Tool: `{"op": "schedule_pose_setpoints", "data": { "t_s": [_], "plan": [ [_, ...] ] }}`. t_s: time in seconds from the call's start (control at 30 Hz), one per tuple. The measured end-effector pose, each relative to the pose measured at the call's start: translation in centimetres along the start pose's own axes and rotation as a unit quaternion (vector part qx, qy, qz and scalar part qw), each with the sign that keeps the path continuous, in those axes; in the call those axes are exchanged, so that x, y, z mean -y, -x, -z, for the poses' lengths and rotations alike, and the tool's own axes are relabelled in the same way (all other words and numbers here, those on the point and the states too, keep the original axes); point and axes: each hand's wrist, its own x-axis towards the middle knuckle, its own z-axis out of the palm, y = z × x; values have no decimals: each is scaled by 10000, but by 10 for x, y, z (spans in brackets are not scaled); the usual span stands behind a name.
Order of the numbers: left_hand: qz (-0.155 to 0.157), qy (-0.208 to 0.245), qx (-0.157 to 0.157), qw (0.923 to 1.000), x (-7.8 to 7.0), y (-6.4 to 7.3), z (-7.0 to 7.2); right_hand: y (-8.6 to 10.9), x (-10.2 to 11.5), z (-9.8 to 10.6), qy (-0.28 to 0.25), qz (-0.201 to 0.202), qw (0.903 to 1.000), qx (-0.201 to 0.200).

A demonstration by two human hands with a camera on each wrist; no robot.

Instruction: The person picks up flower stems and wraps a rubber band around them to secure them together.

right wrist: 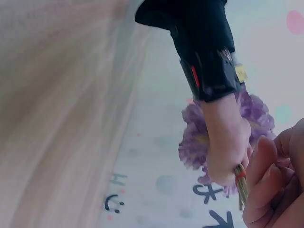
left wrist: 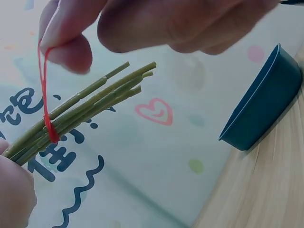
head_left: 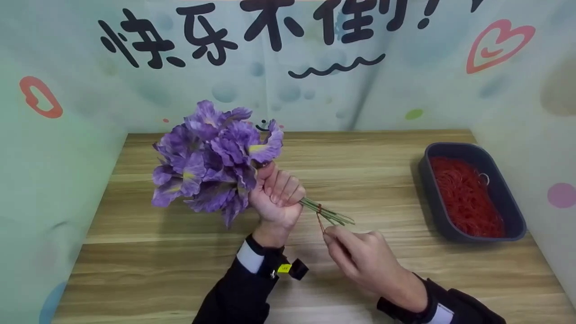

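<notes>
A curled left hand grips purple flowers above a table as the right hand pinches a red band round their stems, apparently mid-binding, the next wrap likely needing tension.

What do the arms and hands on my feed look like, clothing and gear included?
The left sleeve and right sleeve are black, each with a white patch near its end. A small black block with a yellow tag juts from the left one. The left hand and right hand are gloveless.
</notes>
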Motion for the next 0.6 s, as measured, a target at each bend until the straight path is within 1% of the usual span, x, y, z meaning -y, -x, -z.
{"op": "schedule_pose_setpoints", "data": {
  "t_s": [0.1, 0.3, 0.5, 0.6],
  "plan": [
    [31, -16, 124, 9999, 0, 0, 1, -2, -4, 5, 9, 14, 10000, -94],
    [142, -178, 246, 9994, 2, 0, 0, -7, -11, 17, 206, 4, 9991, -361],
    [143, -192, 376, 9990, 2, 0, -3, -11, -19, 26, 476, -11, 9979, -442],
    [111, -198, 386, 9990, 2, 0, -3, -12, -23, 30, 478, -69, 9978, -465]
  ]
}}
